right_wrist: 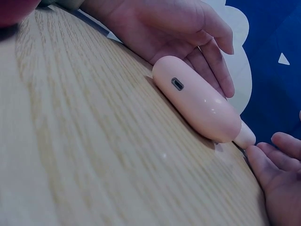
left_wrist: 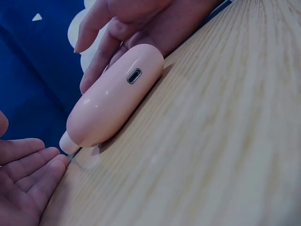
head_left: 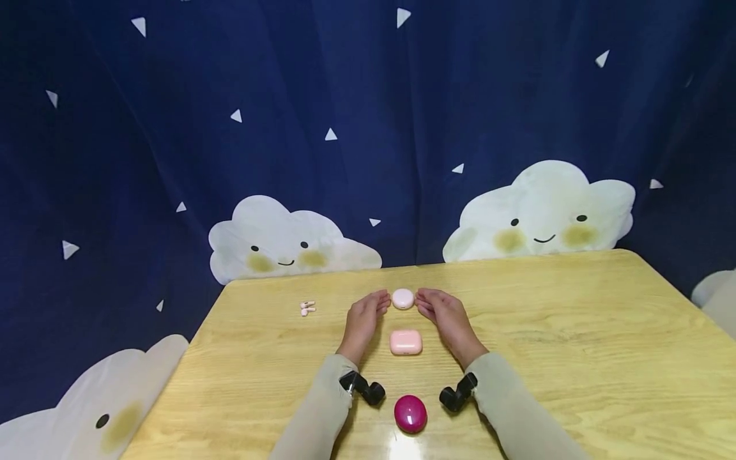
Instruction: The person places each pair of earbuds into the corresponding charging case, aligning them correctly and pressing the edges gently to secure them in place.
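Round case [head_left: 403, 298], pale pink, sitting on the wooden tabletop [head_left: 575, 358] between a person's hands: the left hand [head_left: 363, 317] and right hand [head_left: 451, 319] flank it, fingers extended and loose, gripping nothing (whether the fingertips touch it, I cannot tell). Nearer the person, roughly in line, lie an oblong pink case [head_left: 406, 342] and a magenta disc [head_left: 411, 414]; two earbuds [head_left: 305, 312] lie leftward.

Round case [head_left: 403, 298] between left hand [head_left: 363, 321], right hand [head_left: 451, 321]; earbud case [head_left: 406, 342] before it, domed case [head_left: 411, 414] nearest; earbuds [head_left: 305, 312] left.
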The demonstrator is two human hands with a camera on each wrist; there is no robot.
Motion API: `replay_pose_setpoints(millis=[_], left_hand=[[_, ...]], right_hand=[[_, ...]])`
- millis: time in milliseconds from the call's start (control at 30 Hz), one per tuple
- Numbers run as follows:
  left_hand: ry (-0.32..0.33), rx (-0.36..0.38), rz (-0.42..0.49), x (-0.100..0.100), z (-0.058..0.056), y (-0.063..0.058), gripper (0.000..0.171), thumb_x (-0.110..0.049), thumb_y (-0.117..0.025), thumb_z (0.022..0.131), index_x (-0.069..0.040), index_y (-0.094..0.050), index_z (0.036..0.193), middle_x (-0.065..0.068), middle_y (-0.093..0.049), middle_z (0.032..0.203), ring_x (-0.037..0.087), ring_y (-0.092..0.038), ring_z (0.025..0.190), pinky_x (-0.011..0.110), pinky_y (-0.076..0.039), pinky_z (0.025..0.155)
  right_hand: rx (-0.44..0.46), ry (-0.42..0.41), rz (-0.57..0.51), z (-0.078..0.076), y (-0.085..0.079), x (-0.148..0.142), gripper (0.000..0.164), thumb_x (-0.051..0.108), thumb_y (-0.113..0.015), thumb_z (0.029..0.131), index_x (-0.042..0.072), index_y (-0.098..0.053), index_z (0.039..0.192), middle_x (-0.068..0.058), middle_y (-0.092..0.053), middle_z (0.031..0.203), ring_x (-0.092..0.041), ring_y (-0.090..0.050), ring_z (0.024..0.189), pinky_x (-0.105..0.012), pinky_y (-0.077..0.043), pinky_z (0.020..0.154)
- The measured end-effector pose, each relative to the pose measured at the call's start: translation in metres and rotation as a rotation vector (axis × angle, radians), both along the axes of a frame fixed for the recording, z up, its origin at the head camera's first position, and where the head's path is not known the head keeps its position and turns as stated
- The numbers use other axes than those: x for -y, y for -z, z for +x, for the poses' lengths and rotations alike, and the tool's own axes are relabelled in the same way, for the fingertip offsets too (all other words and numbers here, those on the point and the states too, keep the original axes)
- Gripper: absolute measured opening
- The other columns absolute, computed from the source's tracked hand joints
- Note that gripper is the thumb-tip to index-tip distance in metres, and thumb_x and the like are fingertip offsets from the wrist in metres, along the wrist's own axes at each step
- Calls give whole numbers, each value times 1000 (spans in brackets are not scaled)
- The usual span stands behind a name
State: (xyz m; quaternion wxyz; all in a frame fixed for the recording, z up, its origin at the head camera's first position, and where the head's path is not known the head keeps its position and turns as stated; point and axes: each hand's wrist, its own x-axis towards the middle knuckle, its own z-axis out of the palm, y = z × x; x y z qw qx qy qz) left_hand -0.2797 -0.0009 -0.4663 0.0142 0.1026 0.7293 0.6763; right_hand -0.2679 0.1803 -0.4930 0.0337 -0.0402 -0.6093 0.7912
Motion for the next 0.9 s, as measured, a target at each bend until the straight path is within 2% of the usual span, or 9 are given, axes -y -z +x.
replay_pose_setpoints(millis=[100, 333, 500, 667, 900], left_hand=[[14, -6, -11, 0, 1, -3, 38, -10, -38, 102, 14, -55, 124, 29, -60, 120, 40, -58, 113, 44, -47, 98], [-17, -35, -27, -3, -22, 32, 39, -17, -40, 102, 8, -61, 121, 20, -66, 115, 30, -64, 107, 34, -52, 91], [-16, -47, -14, -1, -18, 36, 39, -18, -40, 102, 9, -60, 122, 21, -65, 116, 30, -64, 107, 34, -52, 91], [-3, -40, 0, -1, -17, 35, 37, -15, -41, 102, 10, -60, 122, 22, -64, 117, 31, -63, 108, 35, -51, 92], [16, -55, 16, -1, -9, 19, 35, -6, -38, 101, 18, -56, 120, 33, -60, 116, 43, -59, 109, 47, -49, 93]], right_hand=[[-13, -2, 19, -1, 0, 1, 37, 10, -43, 102, -13, -49, 130, -29, -51, 133, -33, -52, 123, -32, -45, 98], [-37, 4, 25, 0, 2, 0, 39, 12, -45, 101, -14, -49, 130, -29, -51, 133, -34, -52, 123, -32, -45, 99], [-44, 2, 10, 4, 6, 3, 41, 15, -49, 101, -14, -49, 129, -30, -51, 133, -34, -53, 122, -33, -46, 98], [-51, 11, 11, 5, 7, 3, 42, 16, -51, 100, -14, -50, 129, -29, -52, 132, -33, -53, 121, -33, -46, 98], [-30, 21, 39, 2, 5, 4, 36, 9, -47, 100, -15, -51, 128, -29, -53, 130, -33, -54, 121, -29, -48, 95]])
